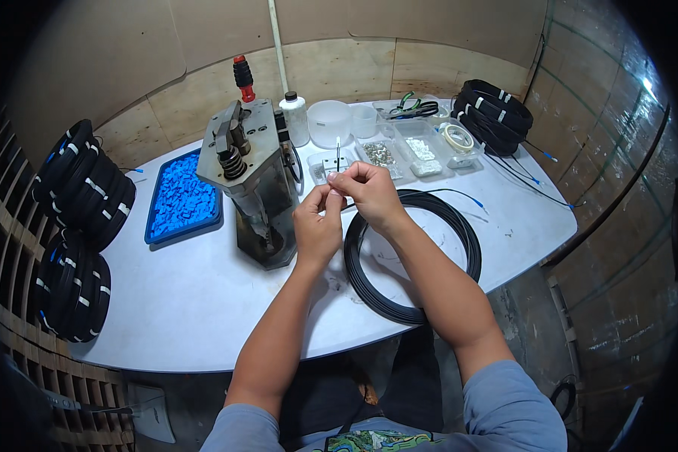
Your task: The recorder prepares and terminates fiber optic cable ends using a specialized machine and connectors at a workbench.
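In front of me my left hand (320, 224) and my right hand (373, 194) meet, fingertips pinched together around a thin black cable (338, 167). A short pale tip of the cable points upward above the fingers. What lies between the fingertips is partly hidden. Under my right forearm a coil of black cable (471, 241) lies on the white table (279, 331), one blue-tipped end reaching out to the right. Just left of my hands stands a grey metal hand press (258, 197) with a black-and-red handle (243, 78).
A blue tray (155, 238) of small blue parts sits left of the press. Bundled black cable coils stand at the far left (83, 184) and back right (493, 117). Behind my hands are a white bottle (295, 120), a round tub (329, 124), clear boxes of small parts, and pliers (414, 111).
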Demonstrator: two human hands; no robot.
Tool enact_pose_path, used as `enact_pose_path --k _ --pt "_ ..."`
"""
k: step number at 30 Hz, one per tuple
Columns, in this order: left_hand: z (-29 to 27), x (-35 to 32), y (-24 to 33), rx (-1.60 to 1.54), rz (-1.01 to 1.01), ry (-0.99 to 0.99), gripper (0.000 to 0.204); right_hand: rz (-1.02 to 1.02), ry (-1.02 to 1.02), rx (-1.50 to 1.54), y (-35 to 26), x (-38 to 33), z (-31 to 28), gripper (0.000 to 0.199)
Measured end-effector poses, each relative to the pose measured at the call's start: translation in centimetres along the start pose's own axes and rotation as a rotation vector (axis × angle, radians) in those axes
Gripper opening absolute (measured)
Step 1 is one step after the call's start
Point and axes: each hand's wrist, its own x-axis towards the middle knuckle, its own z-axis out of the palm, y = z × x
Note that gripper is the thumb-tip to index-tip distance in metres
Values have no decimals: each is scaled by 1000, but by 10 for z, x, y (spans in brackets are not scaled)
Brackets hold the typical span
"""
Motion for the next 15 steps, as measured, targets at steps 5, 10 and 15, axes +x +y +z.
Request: enact_pose_path --k 5,10,15 --pt "1 0 -2 -4 25 -4 23 -28 -4 -13 -3 -1 -1 17" --pt "1 0 -2 -29 25 -22 23 -24 17 -2 -4 -2 0 18" --pt "-4 1 0 -64 -35 -63 23 -1 24 2 -5 -2 1 18"
